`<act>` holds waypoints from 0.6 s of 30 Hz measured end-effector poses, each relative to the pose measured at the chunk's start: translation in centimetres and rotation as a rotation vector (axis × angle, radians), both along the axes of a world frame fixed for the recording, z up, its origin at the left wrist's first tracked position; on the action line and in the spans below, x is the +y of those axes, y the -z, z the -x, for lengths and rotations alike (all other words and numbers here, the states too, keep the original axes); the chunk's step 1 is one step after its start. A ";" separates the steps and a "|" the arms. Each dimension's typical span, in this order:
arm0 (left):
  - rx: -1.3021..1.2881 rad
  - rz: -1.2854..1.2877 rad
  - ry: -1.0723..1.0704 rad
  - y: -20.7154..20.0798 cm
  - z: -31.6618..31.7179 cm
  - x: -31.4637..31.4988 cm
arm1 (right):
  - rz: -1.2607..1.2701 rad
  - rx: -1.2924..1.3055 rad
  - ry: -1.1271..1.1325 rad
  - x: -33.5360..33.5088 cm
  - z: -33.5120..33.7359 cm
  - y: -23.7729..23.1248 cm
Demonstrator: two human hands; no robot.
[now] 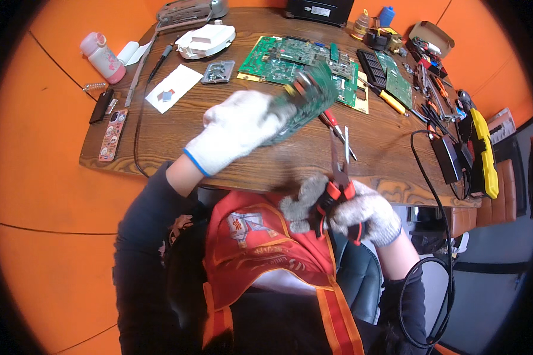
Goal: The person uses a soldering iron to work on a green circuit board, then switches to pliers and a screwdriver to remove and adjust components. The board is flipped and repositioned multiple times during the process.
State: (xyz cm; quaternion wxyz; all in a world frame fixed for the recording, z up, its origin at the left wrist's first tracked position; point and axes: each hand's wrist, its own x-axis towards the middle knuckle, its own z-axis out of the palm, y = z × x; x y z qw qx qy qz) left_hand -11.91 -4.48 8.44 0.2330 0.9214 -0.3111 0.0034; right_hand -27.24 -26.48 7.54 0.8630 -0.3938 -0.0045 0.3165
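Observation:
My left hand (234,127), in a white glove with a blue cuff edge, grips a green circuit board (314,97) by its left end. The board is tilted above the table and blurred, with small components on its face. Lower right, near the table's front edge, my right hand (364,216) in a greyish-white glove is closed round the red and black handles of long-nose pliers (340,177). Their jaws point away from me, toward the table. Beyond them lies a red-handled screwdriver (336,125), partly hidden by the board.
Stacked green circuit boards (260,62) lie at the back of the wooden table (177,139). A clear parts box (218,71), white paper (173,87), soldering iron (161,61) and phone (113,135) sit left. Loose tools, a yellow-handled tool (392,102) and black cable (423,171) occupy the right.

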 end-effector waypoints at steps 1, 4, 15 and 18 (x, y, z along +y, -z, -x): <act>0.312 0.127 -0.135 -0.4 -0.1 0.7 | -0.029 0.039 0.034 0.1 0.6 0.3; 0.917 1.013 -0.265 0.6 1.2 0.8 | -0.299 0.119 0.061 -0.1 2.4 1.1; 0.600 0.526 -0.043 0.2 6.1 0.7 | -0.148 0.183 0.021 1.0 3.7 -1.1; 0.593 0.178 -0.179 -0.2 6.7 0.7 | -0.131 0.166 -0.013 1.7 3.1 -1.6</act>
